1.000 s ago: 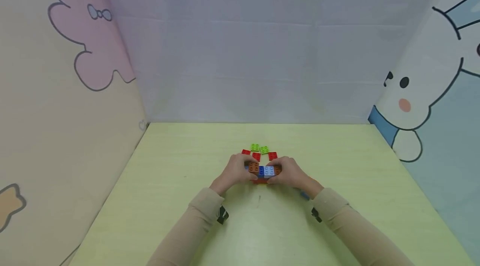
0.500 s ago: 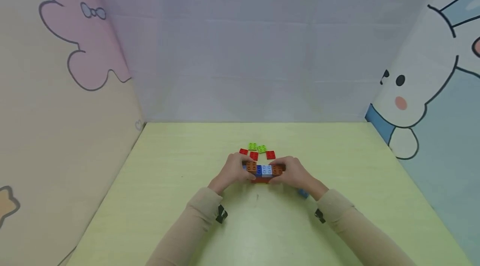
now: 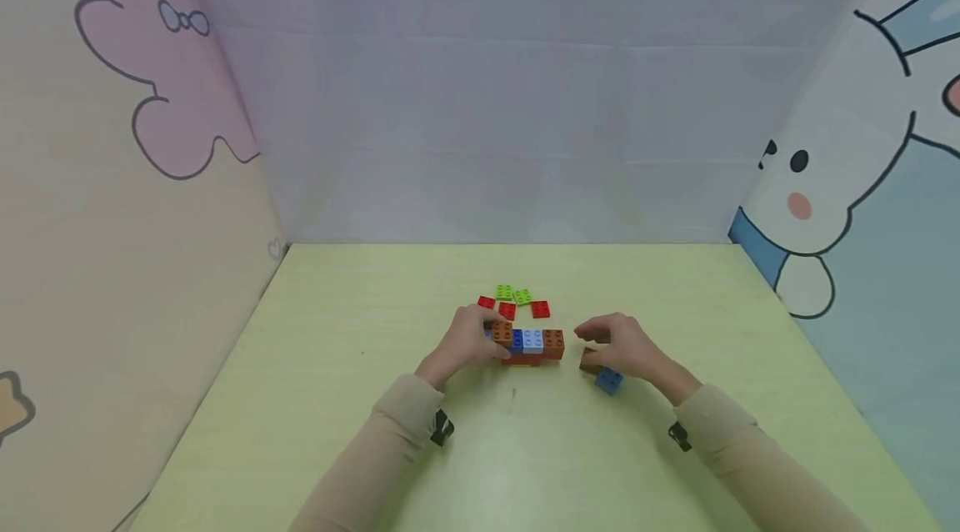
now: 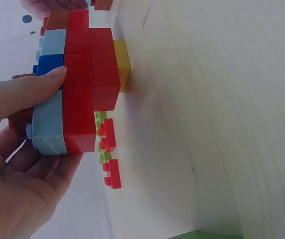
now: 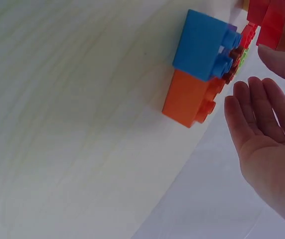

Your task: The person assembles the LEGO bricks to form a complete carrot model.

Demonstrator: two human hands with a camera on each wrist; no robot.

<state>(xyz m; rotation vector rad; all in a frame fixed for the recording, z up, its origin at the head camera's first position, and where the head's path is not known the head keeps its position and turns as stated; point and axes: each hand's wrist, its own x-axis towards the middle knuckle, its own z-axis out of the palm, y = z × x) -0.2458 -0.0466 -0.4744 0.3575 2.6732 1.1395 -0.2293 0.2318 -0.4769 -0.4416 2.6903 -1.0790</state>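
Note:
My left hand (image 3: 467,340) grips the left end of a toy brick structure (image 3: 532,340) on the table. In the left wrist view, its thumb presses the side of the structure (image 4: 77,119), with the other fingers behind. A yellow brick (image 4: 123,64) lies at the base, under red layers; light blue, blue and brown bricks form the upper part. Apart from the structure, my right hand (image 3: 633,348) hovers with fingers extended, holding nothing. Below it are a loose blue brick (image 5: 200,45) and an orange-brown brick (image 5: 186,99), standing side by side.
Behind the structure lie flat red bricks (image 3: 540,309) and two lime-green ones (image 3: 504,292). Printed cloth walls (image 3: 480,98) enclose the pale table (image 3: 337,298) at the back and sides.
My right hand has let go of the structure's right end and moved right, over the loose bricks, its fingers opening. My left hand keeps its grip in nearly the same place.

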